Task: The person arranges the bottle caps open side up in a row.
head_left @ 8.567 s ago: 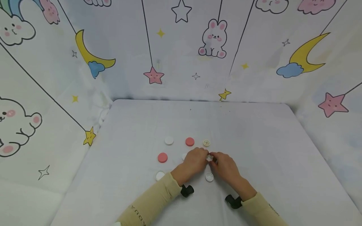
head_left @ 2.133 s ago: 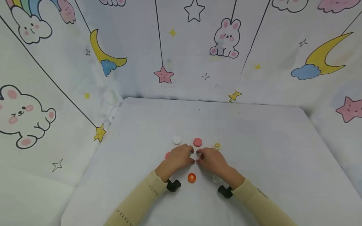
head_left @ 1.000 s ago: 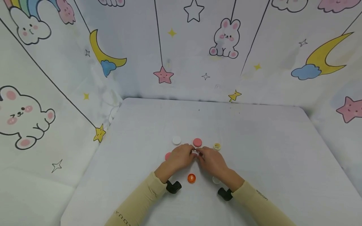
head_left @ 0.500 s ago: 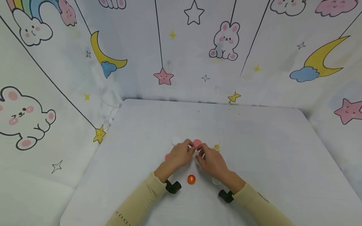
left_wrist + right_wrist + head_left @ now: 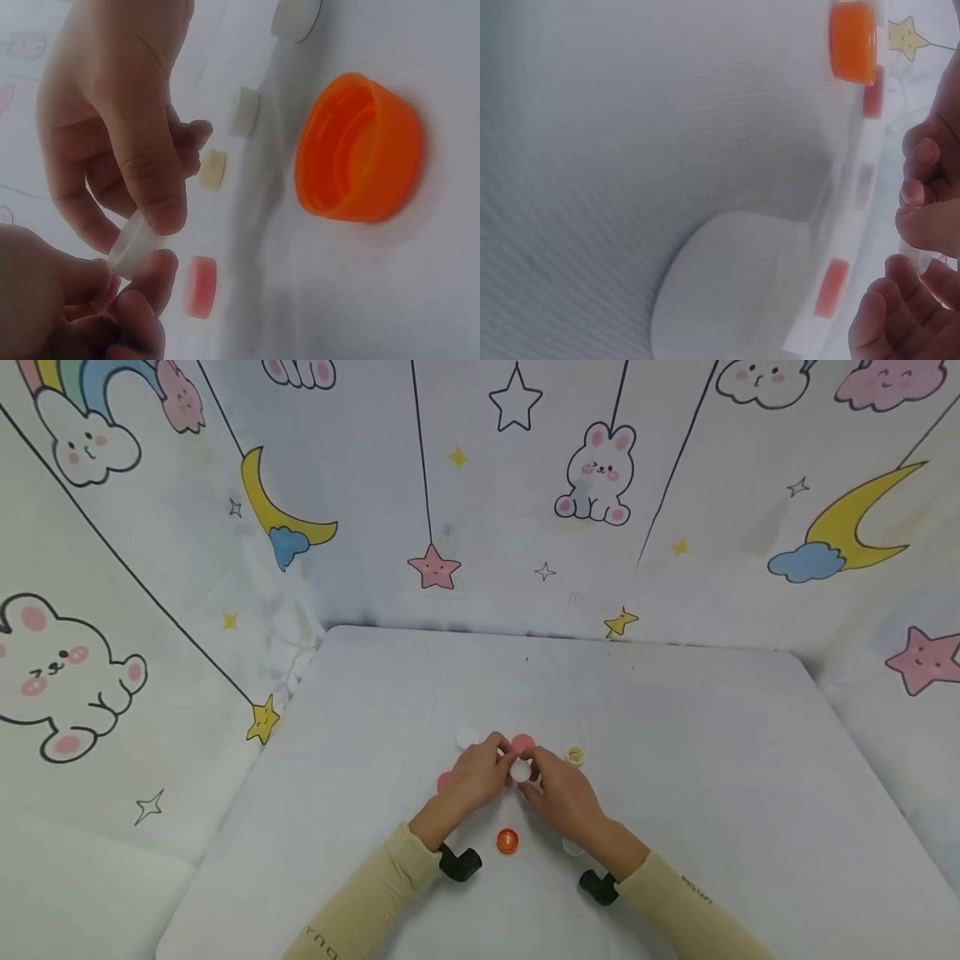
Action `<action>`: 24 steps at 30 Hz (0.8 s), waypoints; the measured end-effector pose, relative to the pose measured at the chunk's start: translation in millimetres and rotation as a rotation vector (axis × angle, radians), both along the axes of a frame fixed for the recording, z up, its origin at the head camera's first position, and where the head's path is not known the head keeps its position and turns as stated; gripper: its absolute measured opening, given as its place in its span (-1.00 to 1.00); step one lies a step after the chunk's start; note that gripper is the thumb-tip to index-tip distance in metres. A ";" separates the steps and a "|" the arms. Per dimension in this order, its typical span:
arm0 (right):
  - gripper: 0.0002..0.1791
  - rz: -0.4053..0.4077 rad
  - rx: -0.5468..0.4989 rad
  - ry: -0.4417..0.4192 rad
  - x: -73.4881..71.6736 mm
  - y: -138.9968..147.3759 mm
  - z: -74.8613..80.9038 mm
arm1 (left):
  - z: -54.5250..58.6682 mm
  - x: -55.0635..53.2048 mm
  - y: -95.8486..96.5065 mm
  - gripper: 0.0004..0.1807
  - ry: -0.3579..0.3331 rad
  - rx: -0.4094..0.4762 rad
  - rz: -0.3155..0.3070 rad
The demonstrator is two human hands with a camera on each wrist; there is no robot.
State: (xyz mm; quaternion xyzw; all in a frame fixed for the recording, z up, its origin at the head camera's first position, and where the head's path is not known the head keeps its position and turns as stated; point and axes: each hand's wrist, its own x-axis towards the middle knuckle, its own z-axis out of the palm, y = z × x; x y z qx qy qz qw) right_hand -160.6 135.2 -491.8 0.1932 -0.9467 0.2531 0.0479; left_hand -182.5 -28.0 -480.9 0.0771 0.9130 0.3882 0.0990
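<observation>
Near the middle of the table, in the head view, both hands meet at a translucent white bottle cap [image 5: 521,770]. My left hand [image 5: 476,774] pinches its left side with thumb and fingers. From the right, my right hand [image 5: 566,789] grips the same cap [image 5: 135,244] between thumb and fingertips. The cap is tilted and lifted off the cloth. Right behind the fingers lies a pink cap [image 5: 522,743]. An orange cap [image 5: 507,841] stands hollow side up on the near side of the hands, large in the left wrist view.
Around the hands lie a white cap [image 5: 467,738], a partly covered pink cap [image 5: 442,783], a yellow cap [image 5: 574,756] and a white cap [image 5: 573,847] beside the right forearm. A white cloth covers the table [image 5: 712,777]; a patterned curtain [image 5: 375,485] hangs behind.
Some seconds ago the hands held a small pale thing farther right. Since then they moved left to the white cap, took hold of it and, in the last second, raised and tilted it.
</observation>
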 end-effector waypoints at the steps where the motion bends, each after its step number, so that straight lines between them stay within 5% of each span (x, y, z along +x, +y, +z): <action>1: -0.53 -0.003 0.008 -0.002 -0.6 0.1 -1.1 | -0.3 0.3 0.1 -0.86 -0.003 0.001 -0.004; 6: -0.52 -0.007 0.038 0.000 -3.8 1.2 -3.2 | -2.0 2.4 -0.7 -0.85 0.014 -0.035 -0.046; 14: -0.53 -0.006 0.090 -0.063 -6.9 3.3 -9.6 | -4.6 3.8 -0.3 -0.69 0.085 -0.184 -0.202; 24: -0.65 0.027 0.118 -0.161 -7.7 -0.9 -11.9 | -9.6 6.6 -0.1 -0.70 0.129 -0.314 -0.225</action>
